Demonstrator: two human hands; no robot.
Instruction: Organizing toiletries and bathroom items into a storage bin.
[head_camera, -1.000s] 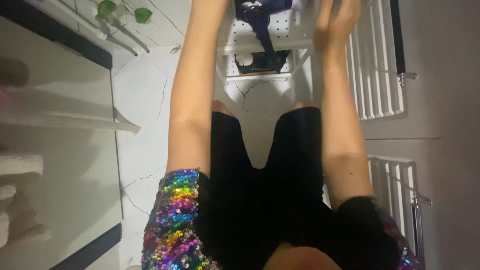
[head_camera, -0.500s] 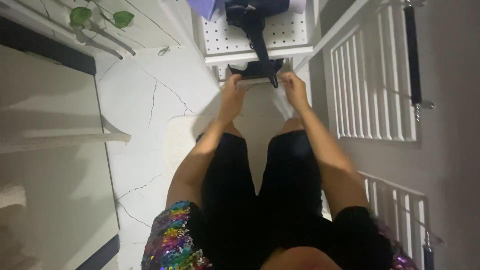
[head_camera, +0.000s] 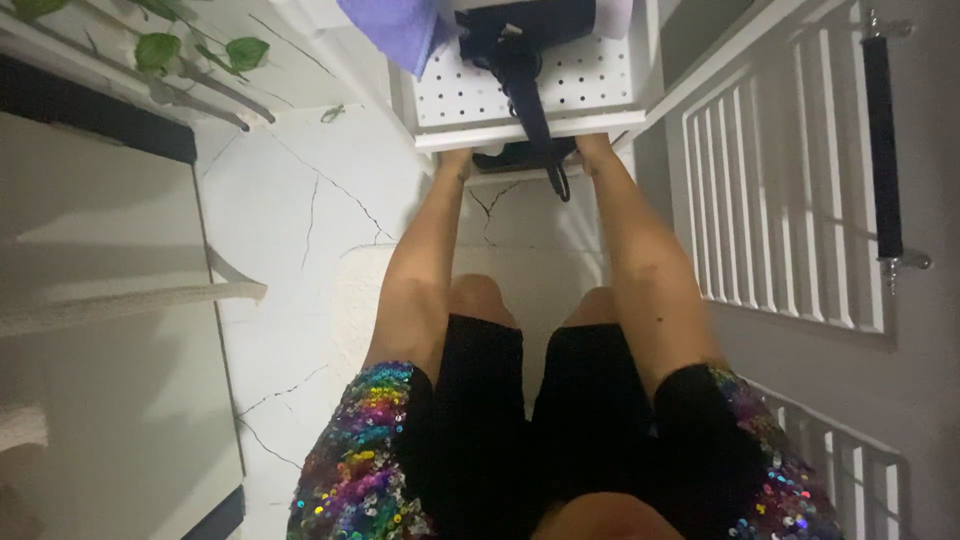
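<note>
Both hands reach under the white perforated shelf (head_camera: 520, 85) toward a dark thing on the lower tier.

Left hand (head_camera: 458, 160) and right hand (head_camera: 592, 150) are half hidden by the shelf's front edge, so the grip cannot be told. The dark item (head_camera: 515, 155) lies between them; best drawn out level, clear of the hanging black strap (head_camera: 535, 110).

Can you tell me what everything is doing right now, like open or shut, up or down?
Left hand: reaching under the white shelf, fingers hidden.
Right hand: reaching under the same shelf, fingers hidden.
White shelf: holding a bag and a cloth.
Black bag: lying on the shelf, its strap dangling over the front edge.
Purple cloth: draped over the shelf's left corner.
Slatted door: swung open.
</note>
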